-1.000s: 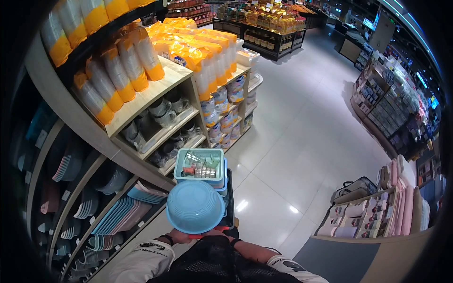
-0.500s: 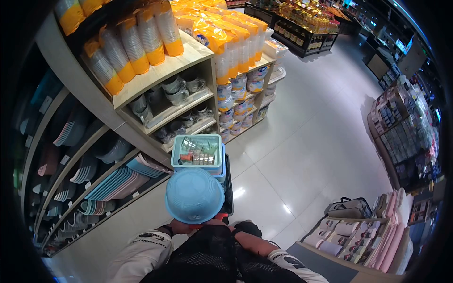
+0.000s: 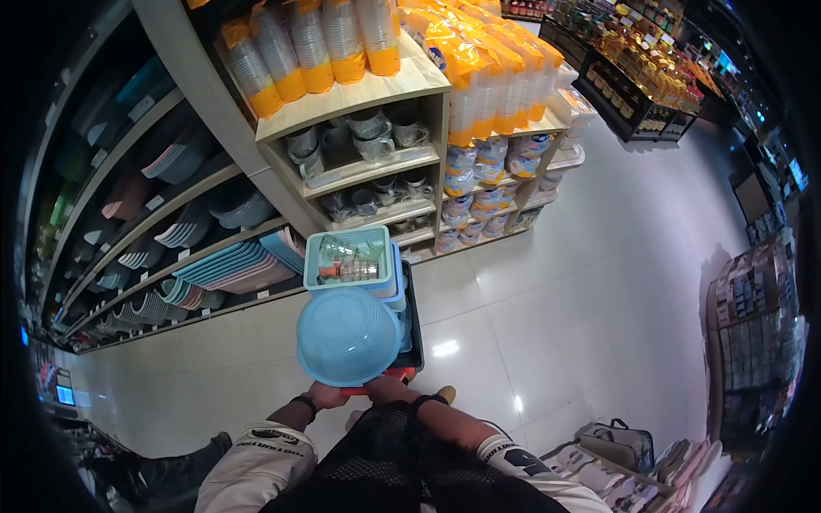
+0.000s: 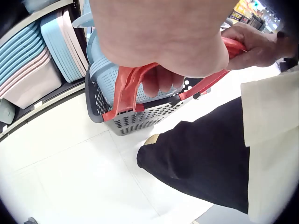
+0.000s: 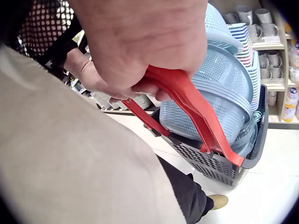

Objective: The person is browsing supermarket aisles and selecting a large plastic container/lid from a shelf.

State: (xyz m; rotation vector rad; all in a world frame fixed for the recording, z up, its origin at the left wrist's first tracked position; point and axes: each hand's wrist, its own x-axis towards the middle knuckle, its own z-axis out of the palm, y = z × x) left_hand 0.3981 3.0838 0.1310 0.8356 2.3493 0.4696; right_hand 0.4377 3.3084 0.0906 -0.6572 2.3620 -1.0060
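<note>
Both hands grip the red handles [image 5: 201, 109] of a dark grey shopping basket [image 4: 140, 116] in front of the body. In the head view, my left hand [image 3: 326, 395] is at the handle's left part and my right hand [image 3: 389, 391] close beside it. Fingers curl under the red bars in both wrist views. Stacked light blue perforated colanders [image 5: 210, 105] fill the basket, with a round blue one [image 3: 346, 338] uppermost near the hands. Beyond it sits a pale green rectangular tub [image 3: 314, 256] holding clear glass-like items [image 3: 355, 270] and something reddish.
Left, curved shelves hold bowls and stacked blue and pink tubs [image 3: 235, 267]. Ahead, a wooden shelf [image 3: 363, 98] carries mugs [image 3: 372, 128] and orange-wrapped stacks of clear cups [image 3: 466, 81]. Pale tiled floor [image 3: 581, 282] stretches right, toward a display stand [image 3: 753, 325] and folded pink goods [image 3: 684, 474].
The head view has swung left: the shelves and floor displays slide rightward, and more floor shows at left. The loaded basket stays before the body, both hands still gripping its handles.
</note>
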